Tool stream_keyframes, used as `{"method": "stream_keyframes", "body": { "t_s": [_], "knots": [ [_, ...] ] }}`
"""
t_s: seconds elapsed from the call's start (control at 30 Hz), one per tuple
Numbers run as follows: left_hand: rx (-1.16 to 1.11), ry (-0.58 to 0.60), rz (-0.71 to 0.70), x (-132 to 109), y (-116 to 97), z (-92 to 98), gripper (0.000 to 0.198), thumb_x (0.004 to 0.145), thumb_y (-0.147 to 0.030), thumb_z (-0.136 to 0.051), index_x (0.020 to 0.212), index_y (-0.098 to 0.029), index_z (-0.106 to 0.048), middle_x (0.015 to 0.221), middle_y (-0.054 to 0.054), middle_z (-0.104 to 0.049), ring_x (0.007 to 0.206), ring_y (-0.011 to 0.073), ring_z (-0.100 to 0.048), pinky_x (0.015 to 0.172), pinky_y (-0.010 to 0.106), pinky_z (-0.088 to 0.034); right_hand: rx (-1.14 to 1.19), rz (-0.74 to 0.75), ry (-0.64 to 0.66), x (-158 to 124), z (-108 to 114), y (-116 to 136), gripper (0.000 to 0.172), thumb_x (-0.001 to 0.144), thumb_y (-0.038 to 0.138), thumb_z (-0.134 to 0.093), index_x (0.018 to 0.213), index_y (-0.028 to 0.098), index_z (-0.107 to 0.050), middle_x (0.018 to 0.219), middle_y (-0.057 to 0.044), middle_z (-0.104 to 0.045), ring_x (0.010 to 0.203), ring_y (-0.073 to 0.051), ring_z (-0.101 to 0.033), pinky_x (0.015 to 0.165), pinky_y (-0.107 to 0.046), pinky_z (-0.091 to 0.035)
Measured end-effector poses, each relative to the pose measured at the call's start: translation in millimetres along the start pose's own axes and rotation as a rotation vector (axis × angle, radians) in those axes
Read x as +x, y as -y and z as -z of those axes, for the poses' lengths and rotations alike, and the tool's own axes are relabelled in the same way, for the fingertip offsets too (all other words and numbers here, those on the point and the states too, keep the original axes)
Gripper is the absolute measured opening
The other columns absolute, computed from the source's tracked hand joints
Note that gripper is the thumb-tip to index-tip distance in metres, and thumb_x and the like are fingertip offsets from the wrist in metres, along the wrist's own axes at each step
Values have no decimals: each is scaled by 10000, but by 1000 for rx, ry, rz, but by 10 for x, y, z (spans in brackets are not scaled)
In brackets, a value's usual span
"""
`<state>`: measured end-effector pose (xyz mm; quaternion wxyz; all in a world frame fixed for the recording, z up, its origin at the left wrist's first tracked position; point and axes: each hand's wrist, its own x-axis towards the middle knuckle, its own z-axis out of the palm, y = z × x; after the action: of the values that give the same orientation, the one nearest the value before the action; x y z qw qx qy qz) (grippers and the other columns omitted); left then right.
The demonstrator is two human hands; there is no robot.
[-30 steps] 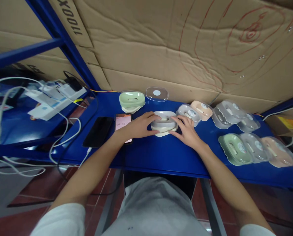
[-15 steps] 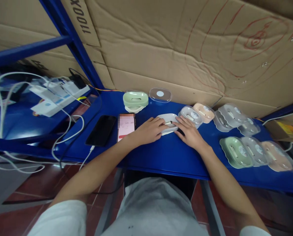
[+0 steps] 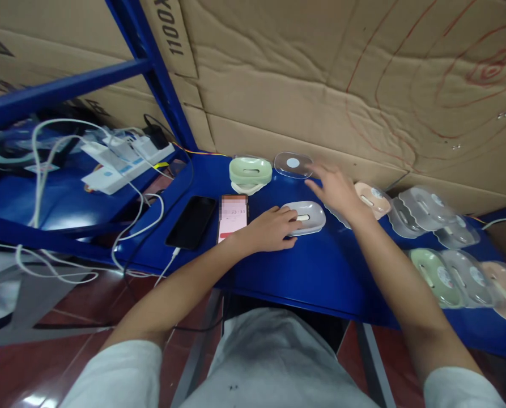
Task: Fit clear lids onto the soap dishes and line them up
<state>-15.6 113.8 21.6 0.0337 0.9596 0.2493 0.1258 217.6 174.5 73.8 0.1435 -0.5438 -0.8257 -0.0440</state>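
Note:
My left hand (image 3: 277,228) rests with bent fingers over the left end of a grey soap dish (image 3: 314,218), which lies on the blue table and has a pale bar in its middle. Above and to the right, my right hand (image 3: 335,186) has its fingers stretched out and apart. Those fingertips are at the right edge of a clear plastic lid (image 3: 283,163) with a round white sticker; whether they touch it I cannot tell. Under my right wrist, another grey soap dish (image 3: 340,217) is mostly hidden.
Left of the lid are stacked green soap dishes (image 3: 250,169). Two phones, one lit (image 3: 233,218) and one dark (image 3: 192,222), lie by my left forearm. Several lidded soap dishes (image 3: 437,277) fill the right side. A cardboard wall (image 3: 269,102) closes the back; a power strip (image 3: 127,167) with cables is left.
My right hand has left the grey soap dish and moved up to the clear lid. My left hand stays on the dish. The view has shifted, so things appear further right.

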Motion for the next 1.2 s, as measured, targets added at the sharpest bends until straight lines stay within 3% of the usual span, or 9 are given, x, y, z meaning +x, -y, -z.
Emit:
{"method": "stream_keyframes", "body": {
  "t_s": [0.13,0.23,0.33,0.43,0.57,0.67,0.83,1.07,1.2],
  "knots": [
    [-131,-45,46,-11,94,-15,233,994,-356,-705,1174,-214,-748,1258,110,-638,1176,300,-618,1035,465,-482,-71,-157,-117,452,-284,5,555,990,277,-608,1514,107,-535,1429,-240,-638,1330,-407,-572,1120,-604,-413],
    [-304,-72,94,-18,196,-30,180,931,-362,-794,1041,-223,-763,1341,108,-579,1258,313,-581,1094,491,-476,-54,-283,-120,522,-409,25,331,942,219,-628,1253,113,-666,1297,-235,-679,1244,-403,-599,1073,-588,-429],
    [-461,-109,147,-22,291,-56,194,881,-301,-832,1024,-227,-723,1371,99,-533,1311,310,-559,1150,502,-470,12,-277,-121,311,-416,54,200,914,166,-587,1100,170,-662,1183,-168,-709,1099,-332,-655,958,-475,-500],
    [-508,-213,219,-13,342,-99,508,817,-242,-871,1249,-271,-605,1436,104,-456,1388,325,-515,1193,546,-456,186,-141,-174,-91,-356,61,245,914,155,-529,1139,212,-608,1096,-104,-721,990,-271,-677,885,-403,-524],
    [-523,-321,256,7,355,-164,920,708,-260,-959,1464,-282,-435,1582,163,-304,1501,398,-415,1227,596,-428,431,-29,-220,-614,-271,39,180,986,265,-547,1157,235,-595,1111,-89,-719,1030,-257,-689,937,-413,-549],
    [-572,-277,243,9,358,-181,1093,733,-338,-959,1611,-317,-307,1693,178,-199,1576,414,-329,1235,583,-426,544,61,-163,-864,-266,25,265,1013,367,-625,1253,256,-615,1209,-91,-699,1147,-263,-673,1033,-445,-543],
    [-580,-71,214,-1,402,-160,845,848,-453,-872,1578,-332,-465,1667,138,-400,1551,377,-423,1283,577,-347,605,153,-46,-1080,-347,18,476,972,530,-710,1357,282,-578,1412,-134,-574,1388,-320,-558,1167,-550,-474],
    [-597,-117,182,5,465,-200,881,847,-510,-870,1598,-319,-451,1661,142,-441,1543,358,-443,1270,551,-368,577,213,-58,-1168,-391,21,369,1034,455,-628,1349,278,-553,1435,-142,-539,1464,-324,-507,1191,-577,-471],
    [-593,-93,177,10,503,-208,918,833,-526,-880,1604,-280,-446,1586,148,-541,1462,351,-537,1226,541,-418,417,277,-49,-1191,-440,96,506,1043,435,-614,1508,267,-505,1481,-167,-520,1528,-357,-439,1244,-623,-411]
  ]
}}
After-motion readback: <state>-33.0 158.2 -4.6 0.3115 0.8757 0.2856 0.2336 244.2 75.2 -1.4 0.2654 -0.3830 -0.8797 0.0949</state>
